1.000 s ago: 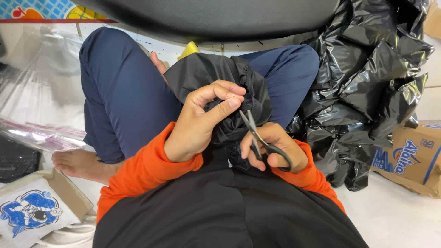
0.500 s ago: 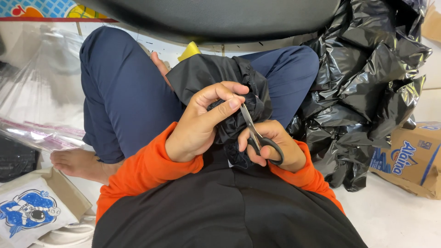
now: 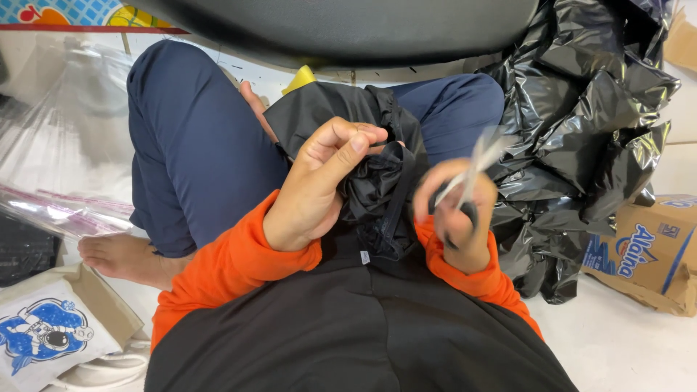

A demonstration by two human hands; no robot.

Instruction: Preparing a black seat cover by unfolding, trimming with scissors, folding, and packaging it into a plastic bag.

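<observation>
My right hand [image 3: 459, 218] has swung the blurred metal scissors [image 3: 475, 165] off the black fabric bundle [image 3: 377, 185], seemingly mid-snip; left hand [image 3: 319, 185] pinches it

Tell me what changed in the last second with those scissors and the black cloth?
The right hand swung the scissors up and away from the black cloth; they now blur, blades pointing up to the right. The left hand kept its pinching grip on the cloth, shifting slightly. The crossed legs, black plastic bags and cardboard box stayed put.
</observation>
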